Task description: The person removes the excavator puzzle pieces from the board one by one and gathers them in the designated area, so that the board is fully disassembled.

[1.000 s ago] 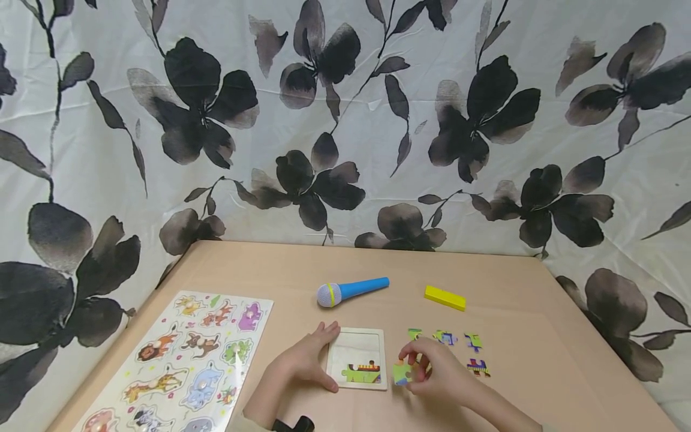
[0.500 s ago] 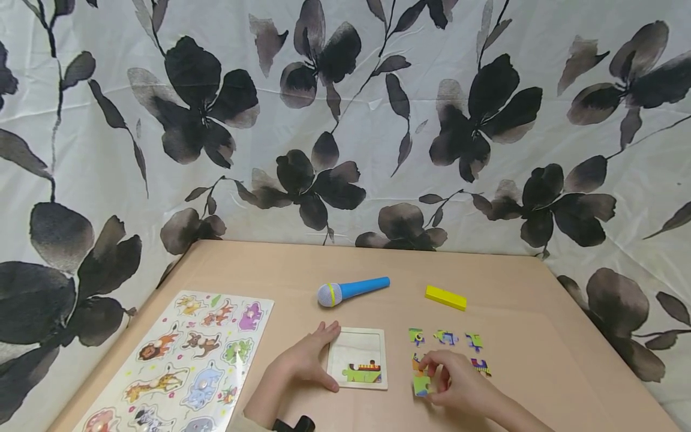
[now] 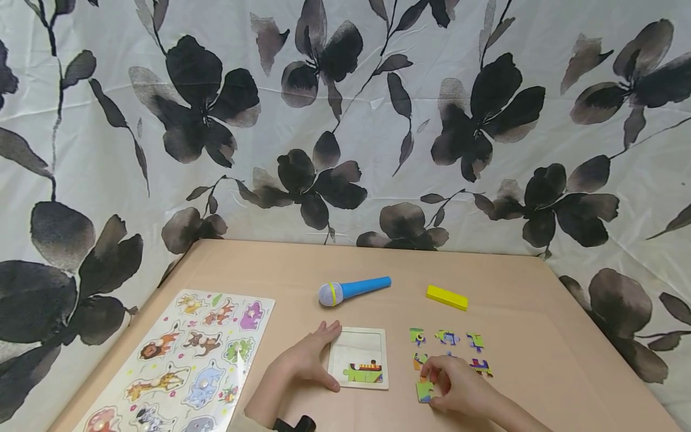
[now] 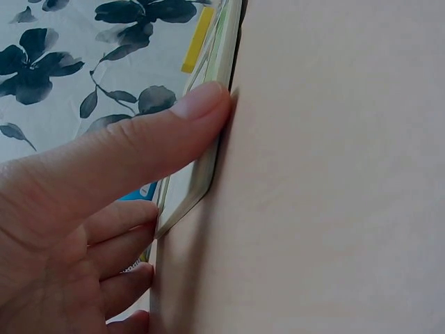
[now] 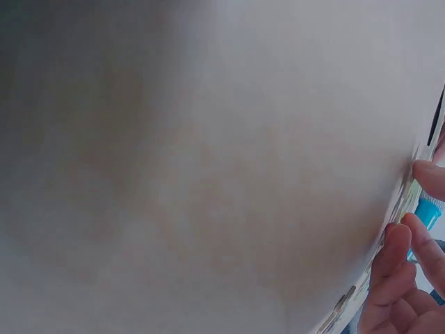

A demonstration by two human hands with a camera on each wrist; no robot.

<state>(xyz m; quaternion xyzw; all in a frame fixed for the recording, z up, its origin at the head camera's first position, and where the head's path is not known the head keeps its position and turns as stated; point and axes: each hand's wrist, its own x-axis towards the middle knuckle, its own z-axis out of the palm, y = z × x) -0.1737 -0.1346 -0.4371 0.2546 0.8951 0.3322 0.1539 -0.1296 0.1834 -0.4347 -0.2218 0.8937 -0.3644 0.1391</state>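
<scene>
My left hand [image 3: 306, 359] holds a small square wooden puzzle tray [image 3: 356, 344] at its left side, thumb at the near edge and fingers toward the far corner. In the left wrist view my thumb presses the tray's edge [image 4: 199, 177]. Inside the tray, a green and striped section of picture [image 3: 363, 375] lies at the bottom right. To the right, my right hand [image 3: 459, 381] pinches a green jigsaw piece [image 3: 424, 392] between thumb and fingers, low at the table. Several other jigsaw pieces [image 3: 447, 338] lie in rows beyond it, one partly hidden by the hand.
A toy microphone [image 3: 353, 290] with a blue handle lies behind the tray, and a yellow block [image 3: 447, 297] sits to its right. An animal picture board [image 3: 218, 354] covers the left of the table [image 3: 259, 264]. A floral cloth [image 3: 388, 132] hangs behind.
My right hand has carried the green piece from beside the tray rightward and slightly nearer, uncovering pieces behind it. My left hand stays on the tray.
</scene>
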